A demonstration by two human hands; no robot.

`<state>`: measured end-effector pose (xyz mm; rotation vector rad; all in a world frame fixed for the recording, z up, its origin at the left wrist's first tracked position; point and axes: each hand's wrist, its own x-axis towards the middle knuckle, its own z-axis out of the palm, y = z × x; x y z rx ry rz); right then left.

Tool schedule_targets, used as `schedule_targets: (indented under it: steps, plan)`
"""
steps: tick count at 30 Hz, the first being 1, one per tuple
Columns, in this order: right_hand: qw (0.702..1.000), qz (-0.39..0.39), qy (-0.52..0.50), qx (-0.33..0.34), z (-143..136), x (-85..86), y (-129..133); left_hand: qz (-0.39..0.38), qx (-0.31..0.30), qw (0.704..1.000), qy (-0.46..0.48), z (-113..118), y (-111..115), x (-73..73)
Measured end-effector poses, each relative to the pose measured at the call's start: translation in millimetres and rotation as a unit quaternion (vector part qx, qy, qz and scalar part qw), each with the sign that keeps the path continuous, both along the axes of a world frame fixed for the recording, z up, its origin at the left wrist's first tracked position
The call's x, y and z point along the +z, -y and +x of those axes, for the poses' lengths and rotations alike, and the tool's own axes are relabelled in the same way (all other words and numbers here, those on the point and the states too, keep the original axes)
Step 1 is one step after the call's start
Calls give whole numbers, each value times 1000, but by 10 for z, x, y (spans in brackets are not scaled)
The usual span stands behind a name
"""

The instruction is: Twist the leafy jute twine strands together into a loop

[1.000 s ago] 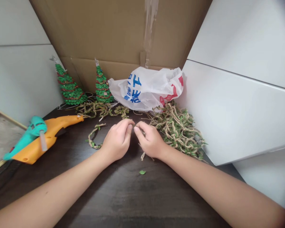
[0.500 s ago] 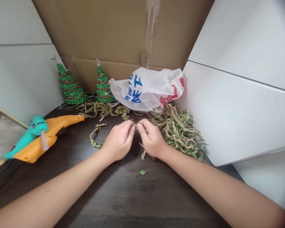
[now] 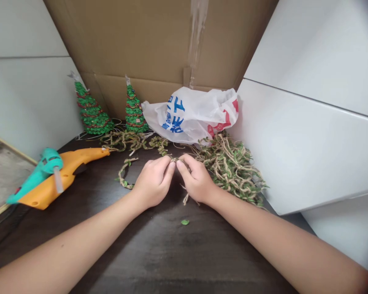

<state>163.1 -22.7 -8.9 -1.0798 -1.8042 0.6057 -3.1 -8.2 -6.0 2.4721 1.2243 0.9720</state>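
Between my two hands runs a braided twine garland [image 3: 173, 160] with small green leaves, pinched at its visible middle. My left hand [image 3: 153, 179] is closed on it from the left, thumb against the fingers. Close beside it, my right hand [image 3: 197, 179] grips the same twine from the right. One end with leaves curves out on the table left of my left hand, a leafy twine piece [image 3: 122, 175]; whether it joins the held part is hidden. Loose twine ends [image 3: 185, 199] hang below my right hand. A heap of leafy twine [image 3: 236, 171] lies to the right.
A teal and orange glue gun [image 3: 53, 175] lies at left. Two small green Christmas trees [image 3: 93, 112] stand at the back, near a white plastic bag [image 3: 193, 112]. More twine garland [image 3: 125, 139] lies before them. A loose green leaf [image 3: 185, 222] rests on the dark table [image 3: 171, 257].
My fingers have shifted only very slightly around the twine. The rest of the scene looks the same, apart from a small shift of the view.
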Motion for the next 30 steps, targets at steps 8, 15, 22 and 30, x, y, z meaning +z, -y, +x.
schedule_targets:
  steps: [8,15,22,30]
  plan:
    - [1000,9,7,5,4,-42,-35,11,19,998,56,1,7,26]
    - [1000,4,1,3,0,-51,-53,-5,17,999,33,1,-10,7]
    - [1000,9,9,-21,15,-87,-22,94,69,992,51,7,30,-12]
    - [997,-12,65,37,1,-135,-16,67,35,997,-7,22,39,-40]
